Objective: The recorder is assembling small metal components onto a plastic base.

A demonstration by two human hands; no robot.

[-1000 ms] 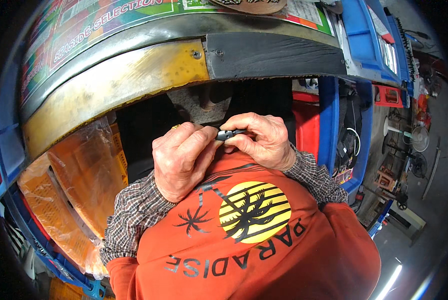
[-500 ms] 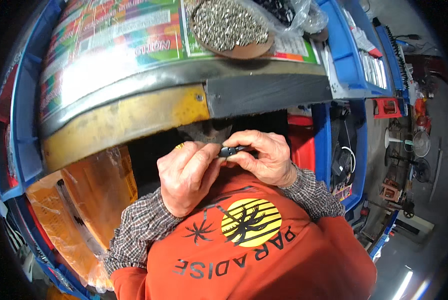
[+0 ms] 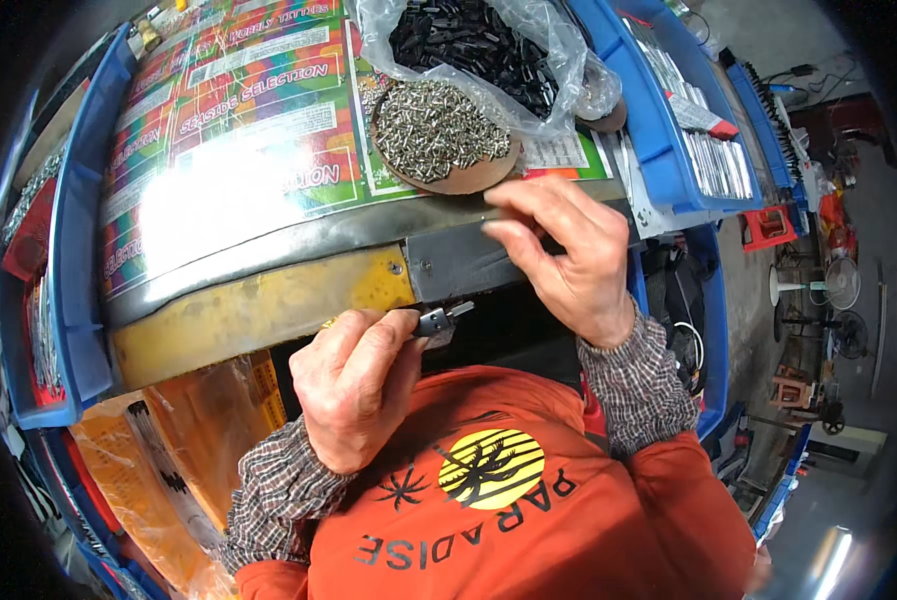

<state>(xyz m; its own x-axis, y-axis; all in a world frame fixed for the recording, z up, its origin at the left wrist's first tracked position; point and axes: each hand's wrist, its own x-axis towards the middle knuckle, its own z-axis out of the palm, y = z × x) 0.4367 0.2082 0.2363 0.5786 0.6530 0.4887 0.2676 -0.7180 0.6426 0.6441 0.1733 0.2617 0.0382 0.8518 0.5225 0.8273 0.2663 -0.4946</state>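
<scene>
My left hand (image 3: 354, 385) pinches a small dark metal part (image 3: 433, 322) between thumb and forefinger, just below the bench's front edge. The part has small round holes, and a thin silvery tip sticks out at its right end. My right hand (image 3: 569, 255) is raised over the bench edge. Its thumb and forefinger point left with a gap between their tips, and I cannot make out anything held there. Just beyond those fingertips lies a shallow brown dish (image 3: 469, 182) heaped with small silvery metal pins (image 3: 434, 130).
Behind the dish, a clear plastic bag (image 3: 374, 30) holds many black pieces (image 3: 469, 50). A blue bin (image 3: 659, 120) with silvery strips stands at the right, another blue bin (image 3: 74, 330) at the left. Plastic-wrapped orange material (image 3: 199, 440) sits below the bench edge.
My right hand has left the metal part and moved up and right toward the dish. The left hand still holds the part. The view has shifted, showing more of the bench top.
</scene>
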